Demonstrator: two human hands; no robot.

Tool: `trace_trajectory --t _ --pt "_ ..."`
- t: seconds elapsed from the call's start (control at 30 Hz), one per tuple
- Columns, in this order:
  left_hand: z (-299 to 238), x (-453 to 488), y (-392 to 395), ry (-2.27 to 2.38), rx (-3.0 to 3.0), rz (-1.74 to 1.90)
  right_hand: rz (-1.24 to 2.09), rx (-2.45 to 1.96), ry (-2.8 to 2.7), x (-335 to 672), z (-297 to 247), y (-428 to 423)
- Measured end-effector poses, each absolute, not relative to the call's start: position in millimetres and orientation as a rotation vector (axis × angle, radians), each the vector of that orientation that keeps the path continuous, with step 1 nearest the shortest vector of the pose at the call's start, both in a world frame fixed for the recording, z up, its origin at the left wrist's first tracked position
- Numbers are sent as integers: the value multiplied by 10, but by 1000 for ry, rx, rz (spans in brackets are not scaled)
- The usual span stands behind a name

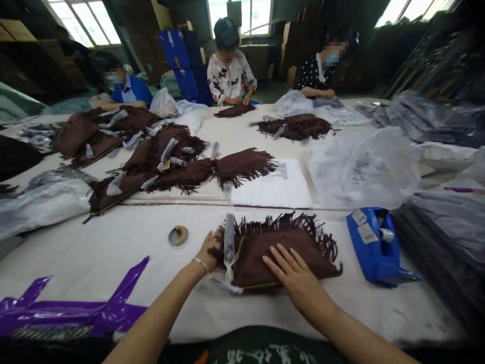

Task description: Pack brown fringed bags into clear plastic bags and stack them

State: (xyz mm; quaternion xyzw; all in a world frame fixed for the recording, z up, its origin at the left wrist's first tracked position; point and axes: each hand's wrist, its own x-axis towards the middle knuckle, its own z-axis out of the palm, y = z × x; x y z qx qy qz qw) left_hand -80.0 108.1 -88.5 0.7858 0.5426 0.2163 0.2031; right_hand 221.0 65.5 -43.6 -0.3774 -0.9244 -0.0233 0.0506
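A fringed brown suede pouch [280,258] lies near the front edge of the white tabletop [113,263] — the right hand [295,278] is spread open on it, its near corner gripped by the curled left hand [208,247] — with a blue tape dispenser [373,247] nearby on the right.

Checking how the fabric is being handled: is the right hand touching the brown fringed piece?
Touching. The head view shows the right hand lying flat, fingers spread, on top of the brown fringed suede piece, with no gap between them.
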Motion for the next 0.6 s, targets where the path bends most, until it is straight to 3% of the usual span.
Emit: trace_trajectory --t 0.1,0.27,0.37,0.43,0.6 --pt "-1040 -1097 632 1637 2122 515 152 -1130 -2817 2197 -837 313" --pt "-916 -1235 302 1954 1764 723 592 -963 -2805 2397 -557 523" --pt "-702 -1068 260 2164 1604 1037 507 -1109 -2607 2506 -447 853" --pt "-582 -871 250 2062 1777 1150 415 -1195 -2538 2513 -512 992" --pt "-576 -365 235 1753 2167 805 353 -1202 -2595 2211 -728 856"
